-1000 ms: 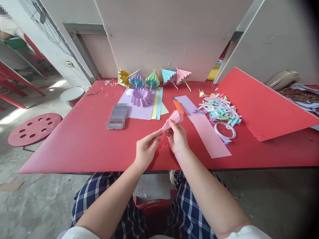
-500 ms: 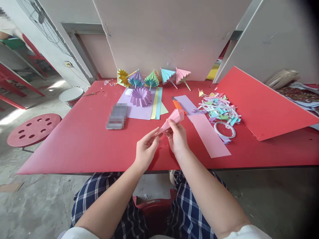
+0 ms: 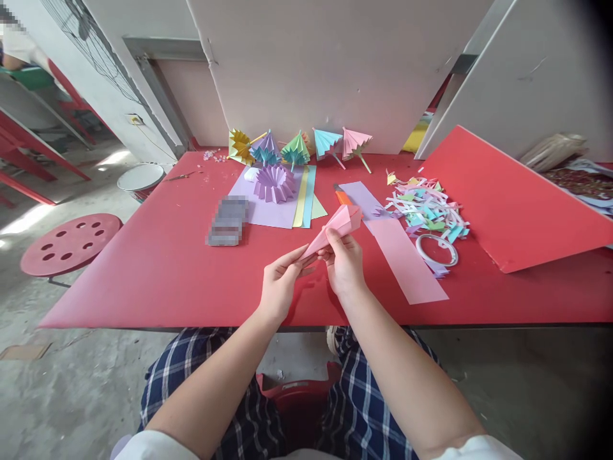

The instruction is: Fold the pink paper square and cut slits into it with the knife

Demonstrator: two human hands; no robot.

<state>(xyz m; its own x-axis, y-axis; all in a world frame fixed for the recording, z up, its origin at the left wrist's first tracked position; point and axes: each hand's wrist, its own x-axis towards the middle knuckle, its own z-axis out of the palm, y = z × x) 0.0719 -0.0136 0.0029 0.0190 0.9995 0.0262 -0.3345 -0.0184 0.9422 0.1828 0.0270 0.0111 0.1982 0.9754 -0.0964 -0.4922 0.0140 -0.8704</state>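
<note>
Between my hands, over the front half of the red table (image 3: 158, 275), is a piece of folded pink paper (image 3: 341, 222). It narrows to a point at its lower left and fans out at its upper right. My left hand (image 3: 280, 281) pinches the narrow end. My right hand (image 3: 343, 260) grips the paper's middle, thumb on top; its other fingers are partly hidden beneath. Just behind the pink paper lies an orange-handled cutter (image 3: 341, 195). A flat pink paper strip (image 3: 409, 262) rests to the right of my right hand, beside a lilac strip (image 3: 357, 195).
Several folded paper umbrellas (image 3: 328, 142) stand along the wall. A pleated purple paper ring (image 3: 274, 185) sits on coloured sheets, near a blurred phone-like object (image 3: 228, 220). Paper scraps (image 3: 426, 207), a tape roll (image 3: 437, 250) and a leaning red board (image 3: 512, 204) are at right.
The pink paper has turned slightly and shows more of its length, its wide end further right. Both hands still hold it. The whole view has shifted a little.
</note>
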